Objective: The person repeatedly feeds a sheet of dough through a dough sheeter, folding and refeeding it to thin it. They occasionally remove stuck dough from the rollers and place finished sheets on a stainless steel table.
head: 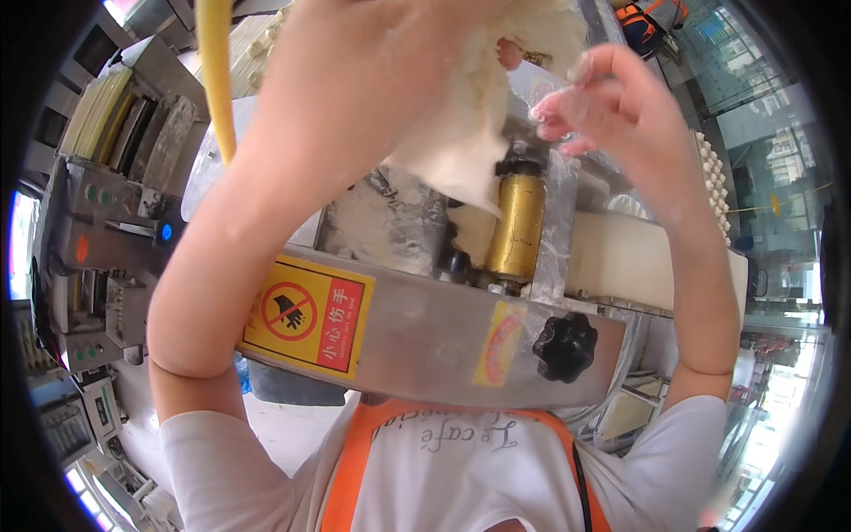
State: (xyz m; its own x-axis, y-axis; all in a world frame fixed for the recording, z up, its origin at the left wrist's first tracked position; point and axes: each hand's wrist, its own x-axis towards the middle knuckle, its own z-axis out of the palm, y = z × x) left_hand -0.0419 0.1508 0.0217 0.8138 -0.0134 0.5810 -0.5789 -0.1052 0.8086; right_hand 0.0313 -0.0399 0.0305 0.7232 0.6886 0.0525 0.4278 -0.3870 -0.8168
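Observation:
My left hand is close to the camera at the top, its fingers mostly hidden behind a thin, pale dough sheet. The sheet hangs from that hand, its ragged lower tip beside a brass-coloured roller of a dough-rolling machine. To the right, my right hand is raised and blurred, floury fingers bent and apart, with nothing plainly held. Below the sheet lies the machine's floury metal bed. More dough shows left of the roller.
The machine's steel front panel bears a hand-hazard warning sticker and a black knob. A pale belt extends right. A yellow hose-like strip hangs at upper left. Small dough pieces stand at far right.

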